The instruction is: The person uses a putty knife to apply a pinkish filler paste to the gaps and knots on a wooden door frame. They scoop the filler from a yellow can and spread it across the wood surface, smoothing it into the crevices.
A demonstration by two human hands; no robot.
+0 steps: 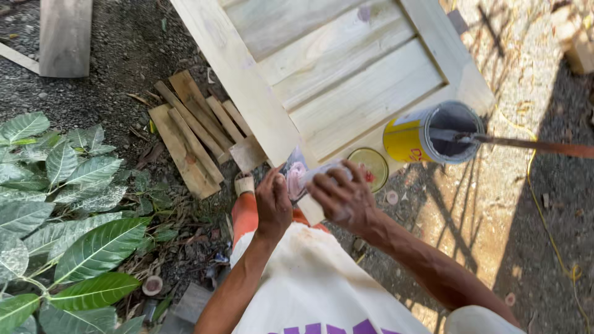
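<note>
A small pale packet (315,185) is gripped in the right hand (343,198), fingers curled round it, held over the ground below the pale wooden door (334,80). Its top corner is pinched by the left hand (273,204), apparently for tearing. A yellow can (427,133) stands open just beside, within reach.

Gravel ground (124,49), wood offcuts (192,133), perhaps leaves (74,204).

A small pale packet (312,185) sat pinched between both hands, tilted, its lower white end poking out under the right hand (343,198) and its pinkish printed upper part showing beside the left hand (272,204); it hung just below the pale wooden panel's corner, above the ground
</note>
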